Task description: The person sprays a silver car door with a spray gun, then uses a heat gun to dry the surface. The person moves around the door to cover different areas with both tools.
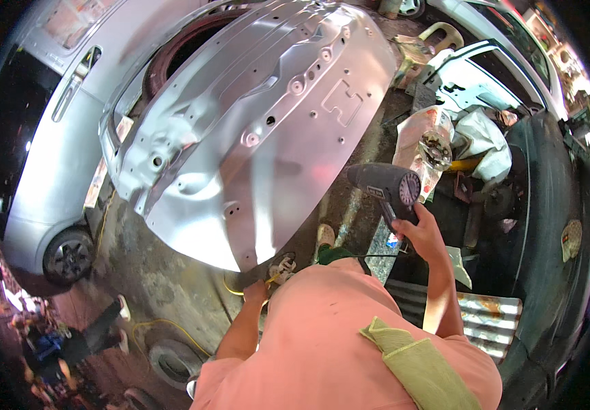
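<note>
**Heat gun raised beside bare panel, panel edge gripped low**

A dark grey pistol-shaped heat gun (385, 186) is gripped by its handle in the right hand (421, 236), fingers clenched round the grip. Nozzle is aimed away from the fingers toward the large bare silver sheet-metal car body panel (254, 130), close to its right edge but apart from it.

The panel's lower edge is pinched by the left hand (256, 290), fingers closed on the metal. The panel rises up and away from those fingers, tilted. Just right of the left fingertips a small white-and-yellow object (283, 268) is seen; its kind cannot be told.

A silver car (42, 157) is parked well beyond the left hand. A rusted corrugated metal sheet (490, 318) lies below the right forearm. Containers: a white crumpled bag (483, 140) lies beyond the right fingers, contents hidden.
</note>
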`<state>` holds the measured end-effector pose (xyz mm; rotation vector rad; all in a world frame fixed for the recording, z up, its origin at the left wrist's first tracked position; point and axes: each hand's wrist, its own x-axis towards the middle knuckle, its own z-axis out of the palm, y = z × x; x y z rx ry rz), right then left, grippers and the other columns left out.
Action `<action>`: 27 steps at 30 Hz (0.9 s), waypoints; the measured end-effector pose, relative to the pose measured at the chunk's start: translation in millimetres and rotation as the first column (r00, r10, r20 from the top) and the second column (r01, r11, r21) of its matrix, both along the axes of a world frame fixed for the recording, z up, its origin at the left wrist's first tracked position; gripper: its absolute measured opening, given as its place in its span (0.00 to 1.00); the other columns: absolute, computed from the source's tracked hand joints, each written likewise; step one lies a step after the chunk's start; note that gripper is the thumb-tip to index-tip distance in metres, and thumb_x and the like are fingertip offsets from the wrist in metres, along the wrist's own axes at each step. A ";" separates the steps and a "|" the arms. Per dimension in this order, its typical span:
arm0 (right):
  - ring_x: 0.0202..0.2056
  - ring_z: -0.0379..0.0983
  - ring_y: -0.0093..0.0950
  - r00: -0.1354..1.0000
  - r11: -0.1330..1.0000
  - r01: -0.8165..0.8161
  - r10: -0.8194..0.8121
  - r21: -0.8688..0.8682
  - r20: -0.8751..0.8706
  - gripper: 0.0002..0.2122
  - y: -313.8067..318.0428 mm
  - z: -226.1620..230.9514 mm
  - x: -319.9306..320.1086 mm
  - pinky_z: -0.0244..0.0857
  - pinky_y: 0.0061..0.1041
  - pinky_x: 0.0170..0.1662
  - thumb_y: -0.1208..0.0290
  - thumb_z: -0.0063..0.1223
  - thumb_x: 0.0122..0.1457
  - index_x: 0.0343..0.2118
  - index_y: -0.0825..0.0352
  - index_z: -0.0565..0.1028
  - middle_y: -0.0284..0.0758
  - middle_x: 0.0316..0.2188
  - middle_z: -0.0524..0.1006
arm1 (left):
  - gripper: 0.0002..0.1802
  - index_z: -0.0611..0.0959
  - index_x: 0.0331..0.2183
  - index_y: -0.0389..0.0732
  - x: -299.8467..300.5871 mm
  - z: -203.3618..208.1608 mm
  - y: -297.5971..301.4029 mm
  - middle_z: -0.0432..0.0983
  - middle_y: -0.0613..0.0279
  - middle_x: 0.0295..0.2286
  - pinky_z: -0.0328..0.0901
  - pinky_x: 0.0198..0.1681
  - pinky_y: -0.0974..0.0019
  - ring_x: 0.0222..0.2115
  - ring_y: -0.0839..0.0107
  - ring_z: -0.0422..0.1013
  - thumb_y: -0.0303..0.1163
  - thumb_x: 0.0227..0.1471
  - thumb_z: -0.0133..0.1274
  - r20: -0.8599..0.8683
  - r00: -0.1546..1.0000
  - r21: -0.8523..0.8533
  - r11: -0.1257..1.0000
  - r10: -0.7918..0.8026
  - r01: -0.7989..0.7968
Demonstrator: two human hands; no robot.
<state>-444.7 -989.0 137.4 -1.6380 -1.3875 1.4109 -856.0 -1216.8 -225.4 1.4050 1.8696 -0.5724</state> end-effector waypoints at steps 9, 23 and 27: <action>0.24 0.71 0.19 0.949 0.973 0.215 -0.189 0.080 -0.254 0.16 86.3 -35.1 44.9 0.66 0.22 0.30 0.69 0.61 0.58 0.46 0.71 0.73 0.30 0.28 0.75 | 0.25 0.75 0.48 0.41 26.8 13.4 31.2 0.82 0.41 0.38 0.71 0.43 0.42 0.42 0.44 0.78 0.52 0.64 0.43 -0.006 0.993 0.046 0.992 0.121 -0.120; 0.21 0.71 0.22 0.859 0.890 0.431 -0.353 0.152 -0.370 0.11 209.7 -54.4 87.0 0.68 0.25 0.28 0.67 0.60 0.60 0.38 0.67 0.72 0.29 0.24 0.72 | 0.23 0.80 0.42 0.43 90.1 15.0 68.7 0.83 0.52 0.36 0.70 0.42 0.44 0.38 0.51 0.80 0.52 0.65 0.42 -0.097 0.976 0.180 0.968 0.194 -0.174; 0.23 0.71 0.21 0.884 0.909 0.376 -0.296 0.177 -0.362 0.11 198.1 -41.3 81.7 0.68 0.25 0.29 0.68 0.59 0.60 0.40 0.68 0.72 0.30 0.25 0.72 | 0.23 0.80 0.42 0.42 94.1 17.3 71.8 0.83 0.50 0.36 0.70 0.41 0.43 0.37 0.51 0.80 0.51 0.66 0.42 -0.069 0.973 0.240 0.951 0.219 -0.197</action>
